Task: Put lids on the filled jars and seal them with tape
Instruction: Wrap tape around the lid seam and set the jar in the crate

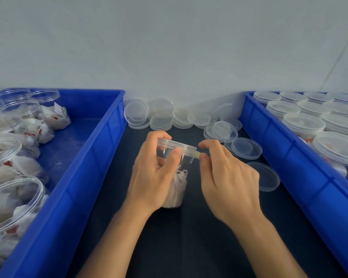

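A clear plastic jar (177, 185) holding white packets stands tilted on the dark table between two blue crates. A clear lid (176, 145) sits on its mouth. My left hand (153, 173) grips the jar from the left, thumb across the wall just under the lid. My right hand (227, 177) pinches a short yellowish strip of tape (196, 155) at the right side of the lid's rim. Loose clear lids (165, 117) lie piled along the wall behind the jar.
The left blue crate (84, 177) holds several open filled jars (12, 199). The right blue crate (301, 177) holds several lidded jars (303, 125). More loose lids (246, 148) lie right of my hands, one single lid (266, 178) nearest. A white wall is behind.
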